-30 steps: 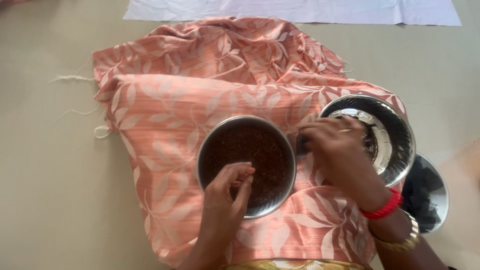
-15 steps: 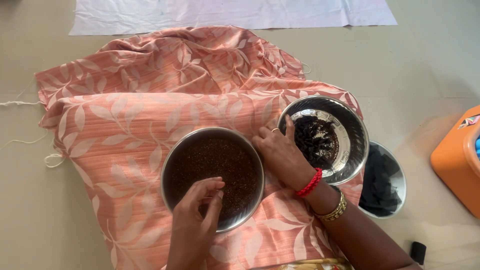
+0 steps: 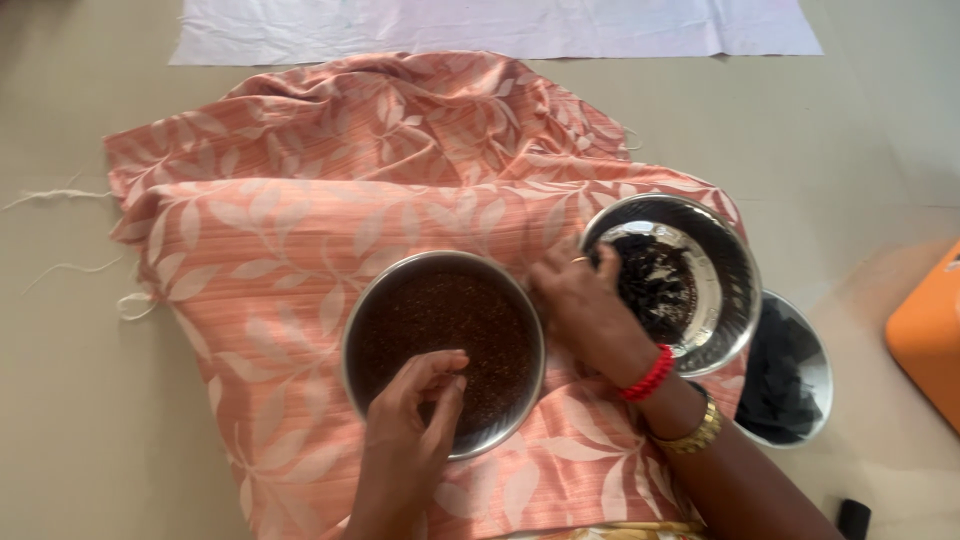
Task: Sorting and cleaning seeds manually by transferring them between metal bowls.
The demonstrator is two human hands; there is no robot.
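Left hand (image 3: 415, 420) fingers pinched in grainy brown seeds (image 3: 445, 330); right hand (image 3: 585, 310) curled grasping round steel bowl (image 3: 735, 260)

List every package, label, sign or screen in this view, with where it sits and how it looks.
No label, sign or screen shows.
Orange case: right edge, cut off, rounded corner, plain orange; whether it is a package cannot be told.
Small black object: bottom right, on the floor, too small to identify.

I'm on a home floor (image 3: 80, 420): peach leaf-print cloth (image 3: 300, 250) under my fingers (image 3: 440, 375), steel bowls (image 3: 690, 280) beside them, white sheet (image 3: 500, 25) beyond.
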